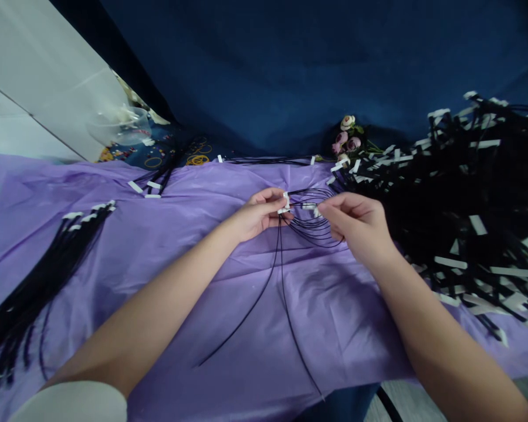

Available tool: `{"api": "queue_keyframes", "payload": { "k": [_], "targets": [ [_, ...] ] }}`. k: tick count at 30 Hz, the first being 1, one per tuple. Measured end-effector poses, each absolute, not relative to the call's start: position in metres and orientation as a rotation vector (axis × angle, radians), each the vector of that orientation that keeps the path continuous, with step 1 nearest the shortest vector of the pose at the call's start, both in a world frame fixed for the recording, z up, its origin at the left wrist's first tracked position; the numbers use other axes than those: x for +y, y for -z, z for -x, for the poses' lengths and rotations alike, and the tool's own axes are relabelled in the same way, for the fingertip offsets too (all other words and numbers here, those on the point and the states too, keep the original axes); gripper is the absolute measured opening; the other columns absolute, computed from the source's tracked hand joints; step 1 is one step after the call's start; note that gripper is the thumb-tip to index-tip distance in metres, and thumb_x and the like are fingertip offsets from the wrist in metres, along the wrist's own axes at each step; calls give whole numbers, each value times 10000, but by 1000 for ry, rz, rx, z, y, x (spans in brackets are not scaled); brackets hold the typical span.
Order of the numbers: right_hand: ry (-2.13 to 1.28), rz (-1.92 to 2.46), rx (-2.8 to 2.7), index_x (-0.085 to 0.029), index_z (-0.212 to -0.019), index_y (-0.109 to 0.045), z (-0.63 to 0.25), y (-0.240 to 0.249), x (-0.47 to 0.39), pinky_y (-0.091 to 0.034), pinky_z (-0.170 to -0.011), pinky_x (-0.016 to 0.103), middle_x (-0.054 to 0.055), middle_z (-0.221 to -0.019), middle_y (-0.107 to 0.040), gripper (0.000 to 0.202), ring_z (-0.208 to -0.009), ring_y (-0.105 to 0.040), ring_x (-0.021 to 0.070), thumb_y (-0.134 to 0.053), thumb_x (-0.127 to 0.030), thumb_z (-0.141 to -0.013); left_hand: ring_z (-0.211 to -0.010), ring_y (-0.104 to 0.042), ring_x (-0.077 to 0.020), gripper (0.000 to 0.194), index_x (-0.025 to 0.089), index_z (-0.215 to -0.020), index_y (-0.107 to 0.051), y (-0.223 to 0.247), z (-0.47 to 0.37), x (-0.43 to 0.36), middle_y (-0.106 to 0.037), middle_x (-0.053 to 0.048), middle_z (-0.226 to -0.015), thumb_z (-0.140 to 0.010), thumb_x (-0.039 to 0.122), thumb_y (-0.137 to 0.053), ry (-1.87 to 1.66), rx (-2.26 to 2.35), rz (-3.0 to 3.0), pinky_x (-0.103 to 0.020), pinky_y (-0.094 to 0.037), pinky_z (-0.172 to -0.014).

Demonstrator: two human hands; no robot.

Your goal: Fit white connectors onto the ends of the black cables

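Forearms [171,299] angle inward, left hand [261,214] pinching a white connector [285,203], right hand's [358,223] fingertips closed on a small white plug [317,211]; white tags [451,262] too distant to read.

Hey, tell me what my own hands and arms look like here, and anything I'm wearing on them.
Your left hand and right hand are ungloved, with nothing visible around either wrist. Your left forearm is bare up to what looks like a plain whitish sleeve. Your right forearm is bare too, with no sleeve in view.
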State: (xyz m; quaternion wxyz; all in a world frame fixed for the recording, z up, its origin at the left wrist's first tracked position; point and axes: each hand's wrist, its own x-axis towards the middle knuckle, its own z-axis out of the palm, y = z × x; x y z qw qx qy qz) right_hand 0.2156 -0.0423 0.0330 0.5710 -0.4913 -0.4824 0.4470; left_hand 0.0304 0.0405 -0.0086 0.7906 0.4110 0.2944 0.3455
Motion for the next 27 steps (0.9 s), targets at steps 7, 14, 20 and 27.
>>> {"api": "queue_keyframes", "payload": {
  "k": [7,14,20,27],
  "targets": [
    [-780,1322,-1347,-148,-677,-661,-215,-32,-47,-252,-389,200,-41,-488,-495,193,-423,-362,47,-733,-321,-725,-671,-676,-157,309,170,-929,-554,11,-30,42,-648,-1,-763,-686,183,-744,-756,617,-865,-291,-528,-640],
    [-710,1368,-1297,-157,-625,-637,-217,-35,-48,-244,-361,203,-49,-440,-467,196,-381,-371,55,-737,-305,-706,-663,-676,-152,275,165,-907,-549,8,-30,41,-632,7,-748,-714,206,-742,-751,634,-858,-284,-527,-635],
    [-687,1370,-1245,-166,-609,-635,-217,-35,-47,-263,-352,208,-45,-439,-484,208,-372,-383,60,-749,-314,-700,-646,-673,-152,300,171,-928,-543,8,-30,41,-636,2,-743,-710,212,-746,-746,625,-857,-289,-528,-633],
    [-699,1364,-1259,-163,-622,-640,-218,-32,-46,-257,-356,207,-46,-447,-488,205,-376,-386,60,-746,-318,-705,-638,-669,-148,293,168,-915,-553,7,-29,41,-638,3,-750,-706,220,-751,-741,629,-853,-290,-527,-637]
  ]
}}
